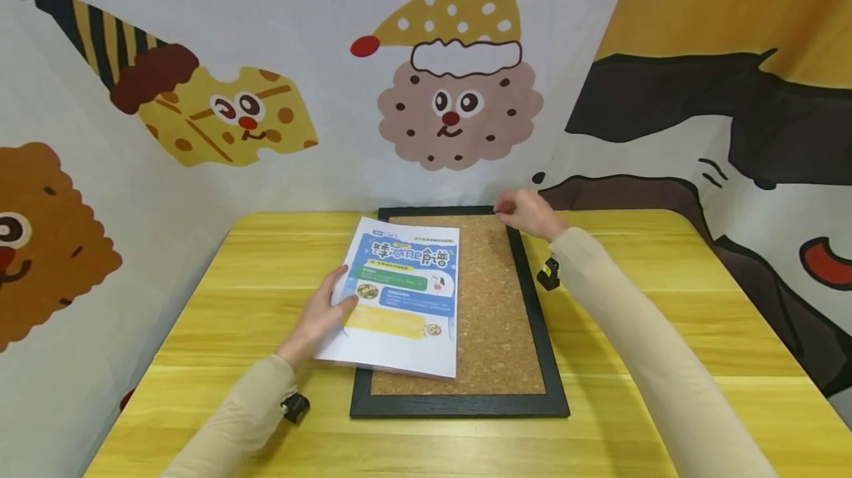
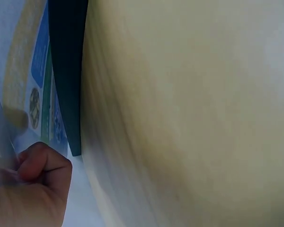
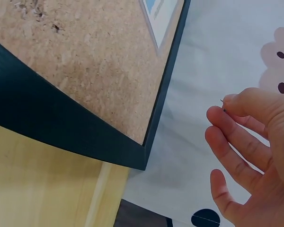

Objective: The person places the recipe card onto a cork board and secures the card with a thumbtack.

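Observation:
A printed sheet [image 1: 399,348] with blue, green and yellow blocks and Chinese lettering lies over the left part of a black-framed cork board [image 1: 499,300]. My left hand [image 1: 324,319] grips its left edge, thumb on top. The left wrist view has that hand [image 2: 45,182] beside a clear, film-like layer [image 2: 0,137]. Above the board's far right corner is my right hand [image 1: 529,213]. In the right wrist view, this hand [image 3: 255,142] pinches a tiny pin [image 3: 222,100] between thumb and forefinger; only a thin dark tip shows. The other fingers are loosely bent.
The board lies on a yellow wood-grain table [image 1: 632,315]. A cloth [image 1: 286,34] with cartoon food prints hangs behind it and along the left side. Small dark pits [image 3: 56,28] mark the cork. Black wrist cameras [image 1: 549,273] sit at both cuffs.

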`<state>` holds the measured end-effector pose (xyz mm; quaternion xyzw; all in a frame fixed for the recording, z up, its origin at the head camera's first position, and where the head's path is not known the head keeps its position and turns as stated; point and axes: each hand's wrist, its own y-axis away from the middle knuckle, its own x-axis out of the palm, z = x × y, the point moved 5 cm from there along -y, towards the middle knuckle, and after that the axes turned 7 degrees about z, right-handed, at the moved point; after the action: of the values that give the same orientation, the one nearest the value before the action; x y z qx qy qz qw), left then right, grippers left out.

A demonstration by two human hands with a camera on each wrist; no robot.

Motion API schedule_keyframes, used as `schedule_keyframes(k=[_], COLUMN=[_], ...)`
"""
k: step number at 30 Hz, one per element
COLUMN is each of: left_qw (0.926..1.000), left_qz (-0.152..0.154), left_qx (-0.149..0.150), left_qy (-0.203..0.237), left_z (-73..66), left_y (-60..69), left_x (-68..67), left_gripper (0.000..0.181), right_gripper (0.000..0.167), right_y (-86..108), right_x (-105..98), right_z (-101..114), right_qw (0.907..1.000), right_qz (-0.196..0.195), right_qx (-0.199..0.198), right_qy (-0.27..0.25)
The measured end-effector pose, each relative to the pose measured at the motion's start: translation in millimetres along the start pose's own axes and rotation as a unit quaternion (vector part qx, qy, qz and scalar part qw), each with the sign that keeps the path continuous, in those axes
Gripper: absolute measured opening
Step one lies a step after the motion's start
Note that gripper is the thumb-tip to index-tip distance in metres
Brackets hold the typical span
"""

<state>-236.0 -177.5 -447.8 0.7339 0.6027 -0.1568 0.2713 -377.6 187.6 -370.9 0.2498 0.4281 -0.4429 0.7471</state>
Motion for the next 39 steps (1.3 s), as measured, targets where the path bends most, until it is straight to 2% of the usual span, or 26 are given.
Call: schedule_keyframes(k=[3, 10, 16, 21, 24, 28, 30, 35, 39], left_qw=[0.9999, 0.9998, 0.997, 0.9923, 0.9835, 0.9652, 0.9579, 0.9471, 0.9375], left_qz=[0.003, -0.016, 0.006, 0.029, 0.066, 0.12, 0.141, 0.173, 0.177], left_qx=[-0.001, 0.009, 0.034, 0.038, 0.041, 0.052, 0.062, 0.093, 0.116], left_qy=[0.01, 0.01, 0.069, 0.115, 0.163, 0.227, 0.242, 0.254, 0.277], left_z=[-1.5, -11.2, -13.7, -11.1, -8.0, -4.0, -2.0, -0.4, -7.0], left_y=[3.3, 10.9, 17.0, 17.2, 17.0, 17.1, 16.6, 14.8, 16.3], left_x=[3.5, 11.4, 22.2, 24.7, 26.0, 26.5, 26.2, 24.8, 21.9], left_gripper=[0.071, 0.068, 0.068, 0.071, 0.071, 0.073, 0.074, 0.074, 0.073], right_gripper=[0.015, 0.013, 0.016, 0.018, 0.019, 0.019, 0.019, 0.018, 0.019], right_y=[0.2, 1.8, 1.7, 2.7, 4.0, 5.5, 6.0, 6.9, 7.9], right_x=[2.6, 6.1, 10.4, 12.6, 14.5, 16.6, 17.1, 18.1, 18.0], right_z=[-1.4, -0.9, -6.2, -7.2, -7.2, -7.5, -7.8, -8.6, -9.7], right_qw=[0.9999, 0.9997, 0.9994, 0.9995, 0.9993, 0.9991, 0.9991, 0.9992, 0.9993], right_qz=[0.006, 0.012, 0.022, 0.021, 0.025, 0.027, 0.026, 0.024, 0.022], right_qx=[0.01, 0.02, 0.027, 0.025, 0.029, 0.033, 0.033, 0.029, 0.028], right_qy=[-0.001, 0.003, -0.004, -0.004, -0.007, -0.007, -0.007, -0.009, -0.004])
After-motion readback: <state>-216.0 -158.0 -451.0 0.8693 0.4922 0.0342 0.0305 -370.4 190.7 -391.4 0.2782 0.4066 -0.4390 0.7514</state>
